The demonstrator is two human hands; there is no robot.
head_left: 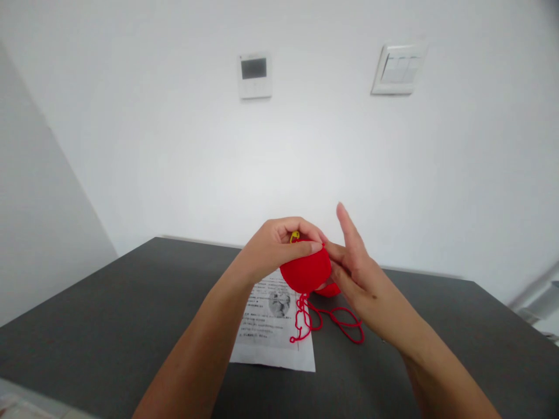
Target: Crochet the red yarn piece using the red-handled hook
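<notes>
A red, rounded piece of crochet is held up above the table, with a yellow stitch marker at its upper edge. My left hand grips the top edge, thumb in front and fingers behind. At the right edge, the fingers of my right hand close on the same piece while one digit points upward, free of it. Red yarn hangs below in loose loops over the paper and tabletop. Another red part shows behind the piece, partly hidden. Whether a hook is in either hand cannot be seen.
Beneath my hands lies a printed sheet with a grey picture, on a dark tabletop. A white wall stands behind the table, carrying a panel with a small screen and a light switch.
</notes>
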